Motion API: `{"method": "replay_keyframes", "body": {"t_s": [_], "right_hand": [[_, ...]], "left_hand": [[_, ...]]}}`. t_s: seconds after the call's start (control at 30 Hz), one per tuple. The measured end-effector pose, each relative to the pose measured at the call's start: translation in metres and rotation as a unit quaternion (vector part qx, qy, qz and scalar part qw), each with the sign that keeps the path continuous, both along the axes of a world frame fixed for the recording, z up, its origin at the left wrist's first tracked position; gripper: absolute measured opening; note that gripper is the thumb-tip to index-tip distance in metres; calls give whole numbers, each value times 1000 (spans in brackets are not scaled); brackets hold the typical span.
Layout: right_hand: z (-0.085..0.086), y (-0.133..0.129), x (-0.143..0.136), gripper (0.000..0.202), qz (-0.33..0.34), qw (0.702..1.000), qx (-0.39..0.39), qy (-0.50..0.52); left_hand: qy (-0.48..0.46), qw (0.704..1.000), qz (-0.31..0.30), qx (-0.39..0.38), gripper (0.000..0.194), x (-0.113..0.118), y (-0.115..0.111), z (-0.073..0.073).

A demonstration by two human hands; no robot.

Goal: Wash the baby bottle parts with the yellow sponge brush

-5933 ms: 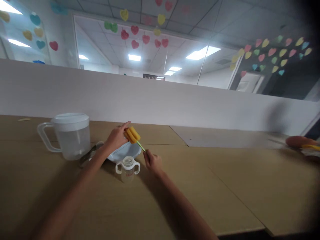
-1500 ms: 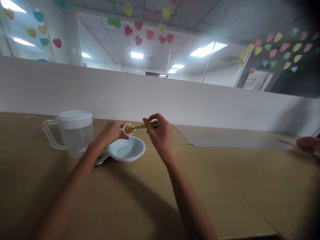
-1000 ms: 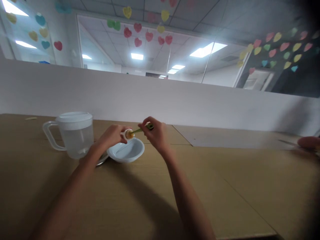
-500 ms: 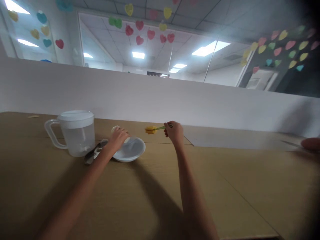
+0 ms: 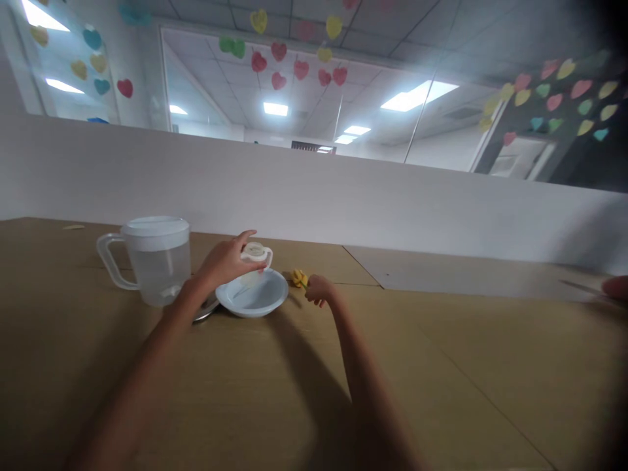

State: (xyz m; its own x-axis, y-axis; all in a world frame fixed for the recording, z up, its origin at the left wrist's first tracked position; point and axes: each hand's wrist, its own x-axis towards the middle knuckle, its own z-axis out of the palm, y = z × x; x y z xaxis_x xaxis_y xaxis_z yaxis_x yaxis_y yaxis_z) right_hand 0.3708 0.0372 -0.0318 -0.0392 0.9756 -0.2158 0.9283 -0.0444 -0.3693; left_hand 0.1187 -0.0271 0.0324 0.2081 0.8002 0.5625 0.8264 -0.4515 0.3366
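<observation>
Left fingers [image 5: 244, 237] hold handled bottle [image 5: 255, 250] over white bowl [image 5: 252, 310]; right fingers [image 5: 314, 292] grip yellow sponge brush [image 5: 299, 279].

The right hand [image 5: 320, 290] has drawn the sponge brush [image 5: 299, 279] from the bottle [image 5: 254, 250] and lowered it beside the bowl [image 5: 281, 300], while the left hand [image 5: 226, 263] has turned the bottle upright.

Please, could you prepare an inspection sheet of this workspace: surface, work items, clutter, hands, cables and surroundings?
Surface: wood-toned tabletop, with a grey section at the far side.
Work items: two-handled bottle above the white bowl; yellow sponge brush right of the bowl.
Clutter: lidded pitcher; shiny-rimmed tray, partly hidden; pale strip at far left.
Hands: left hand holds the bottle; right hand holds the brush.
Cables: nothing seen.
Surroundings: low white wall, heart-shaped stickers above; blurred shape at the right edge, not identifiable.
</observation>
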Motion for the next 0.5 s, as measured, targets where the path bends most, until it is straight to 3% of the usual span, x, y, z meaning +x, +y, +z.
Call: {"method": "replay_keyframes", "body": {"t_s": [0.13, 0.3, 0.4, 0.5], "right_hand": [[-7, -1, -4, 5, 17, 997, -66, -36], [-15, -4, -11, 6, 30, 991, -117, -55], [-16, -7, -15, 10, 33, 991, -116, -50], [-16, -8, -17, 23, 24, 995, -89, -34]], "left_hand": [[38, 992, -97, -67, 81, 16, -28, 11], [101, 965, -195, -146, 84, 43, -44, 3], [170, 944, -219, -177, 74, 55, -44, -5], [239, 926, -206, -209, 60, 61, -44, -11]]}}
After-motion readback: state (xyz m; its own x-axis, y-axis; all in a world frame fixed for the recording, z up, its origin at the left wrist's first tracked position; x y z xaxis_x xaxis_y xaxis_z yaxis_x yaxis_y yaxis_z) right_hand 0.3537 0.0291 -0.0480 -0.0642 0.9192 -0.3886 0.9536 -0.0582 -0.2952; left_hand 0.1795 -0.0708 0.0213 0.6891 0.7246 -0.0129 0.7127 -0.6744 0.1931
